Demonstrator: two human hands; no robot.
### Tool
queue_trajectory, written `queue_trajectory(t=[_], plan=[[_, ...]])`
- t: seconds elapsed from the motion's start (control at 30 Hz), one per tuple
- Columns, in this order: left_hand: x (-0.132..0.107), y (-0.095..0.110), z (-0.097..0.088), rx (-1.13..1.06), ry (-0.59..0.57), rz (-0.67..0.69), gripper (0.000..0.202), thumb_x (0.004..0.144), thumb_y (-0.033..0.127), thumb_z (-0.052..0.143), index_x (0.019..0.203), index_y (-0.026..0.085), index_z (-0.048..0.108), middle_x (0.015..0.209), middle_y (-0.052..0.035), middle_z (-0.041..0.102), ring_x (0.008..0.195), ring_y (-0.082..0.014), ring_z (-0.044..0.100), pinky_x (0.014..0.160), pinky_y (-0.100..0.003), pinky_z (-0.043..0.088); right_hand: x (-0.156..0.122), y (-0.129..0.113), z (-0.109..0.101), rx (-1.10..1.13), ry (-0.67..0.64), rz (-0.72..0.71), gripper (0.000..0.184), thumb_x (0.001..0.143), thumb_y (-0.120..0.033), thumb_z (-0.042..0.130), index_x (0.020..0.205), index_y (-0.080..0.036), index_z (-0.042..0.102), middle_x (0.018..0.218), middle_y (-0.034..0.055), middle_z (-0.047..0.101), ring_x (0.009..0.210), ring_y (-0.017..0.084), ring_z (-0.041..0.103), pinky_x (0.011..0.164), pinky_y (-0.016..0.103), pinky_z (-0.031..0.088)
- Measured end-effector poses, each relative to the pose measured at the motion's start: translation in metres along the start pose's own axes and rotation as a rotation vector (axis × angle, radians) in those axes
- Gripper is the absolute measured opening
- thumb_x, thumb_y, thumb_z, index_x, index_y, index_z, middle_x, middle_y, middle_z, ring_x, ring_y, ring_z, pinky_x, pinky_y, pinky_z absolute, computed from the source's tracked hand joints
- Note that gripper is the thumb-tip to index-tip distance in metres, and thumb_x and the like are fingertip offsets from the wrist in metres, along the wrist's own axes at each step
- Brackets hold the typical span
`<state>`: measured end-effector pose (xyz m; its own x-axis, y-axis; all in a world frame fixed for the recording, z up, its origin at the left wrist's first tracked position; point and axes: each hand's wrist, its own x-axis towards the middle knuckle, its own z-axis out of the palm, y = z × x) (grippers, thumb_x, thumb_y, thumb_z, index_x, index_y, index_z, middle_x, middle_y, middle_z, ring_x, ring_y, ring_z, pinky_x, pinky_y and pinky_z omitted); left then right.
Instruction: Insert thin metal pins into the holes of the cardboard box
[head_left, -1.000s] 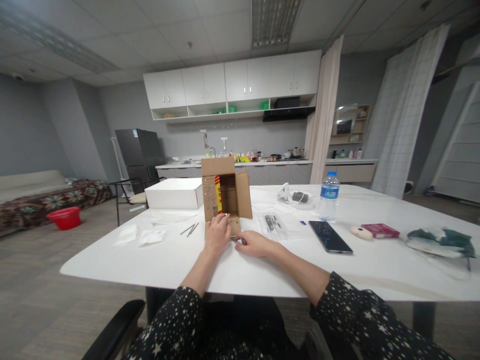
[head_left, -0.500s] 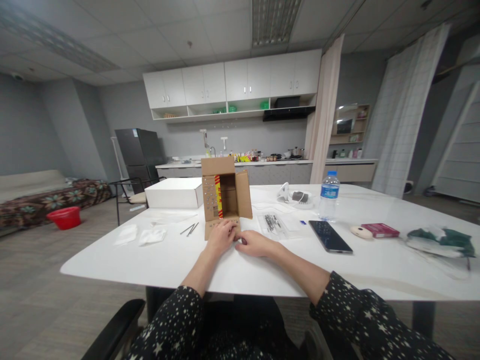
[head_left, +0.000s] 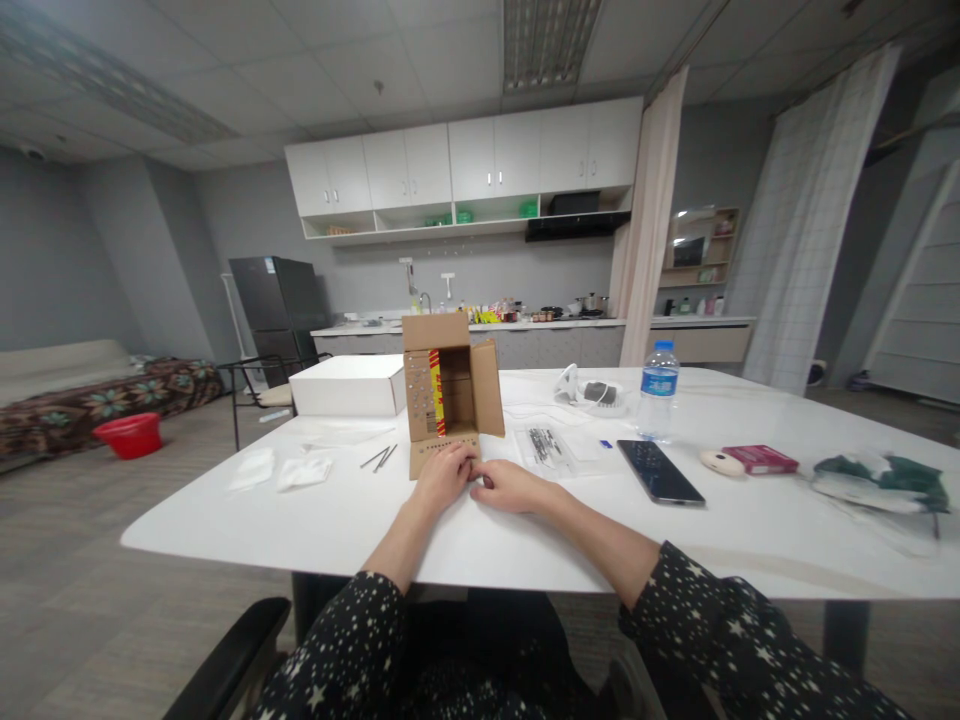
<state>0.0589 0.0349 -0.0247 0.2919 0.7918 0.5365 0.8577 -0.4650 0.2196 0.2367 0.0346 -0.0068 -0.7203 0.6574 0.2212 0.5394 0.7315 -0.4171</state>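
An opened cardboard box (head_left: 487, 390) stands upright on the table, its dark inside facing me. Small shiny pieces dot its left flap (head_left: 419, 400) and its lower flap (head_left: 424, 455), which lies toward me. My left hand (head_left: 448, 472) rests over the lower flap with its fingers bent against the cardboard. Close beside it, at the flap's front right corner, my right hand (head_left: 510, 487) is closed, fingertips meeting the left hand's. A small dark spot shows at the right fingers; what they pinch is too small to make out.
Left of the box lie thin metal rods (head_left: 382, 459), white tissues (head_left: 304, 473) and a white box (head_left: 349, 386). To the right are a clear bag (head_left: 555, 452) of small dark pieces, a phone (head_left: 660, 472), a water bottle (head_left: 658, 395) and a maroon packet (head_left: 763, 460).
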Motion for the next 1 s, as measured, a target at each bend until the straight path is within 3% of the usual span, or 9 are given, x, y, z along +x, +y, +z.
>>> queue_trajectory(t=[1.0], plan=[[0.0005,-0.0009,0.0001,-0.038,0.002,0.012,0.023,0.08,0.009,0.048,0.089,0.021,0.066,0.091,-0.0036,0.068,0.086,-0.0177,0.062,0.078,-0.029,0.046,-0.0004,-0.002,-0.0008,0.003,0.008,0.002,0.026,0.079,-0.022,0.054,0.101,-0.015,0.067,0.076,0.0035,0.065,0.067,0.015,0.053,0.063,0.024,0.035]])
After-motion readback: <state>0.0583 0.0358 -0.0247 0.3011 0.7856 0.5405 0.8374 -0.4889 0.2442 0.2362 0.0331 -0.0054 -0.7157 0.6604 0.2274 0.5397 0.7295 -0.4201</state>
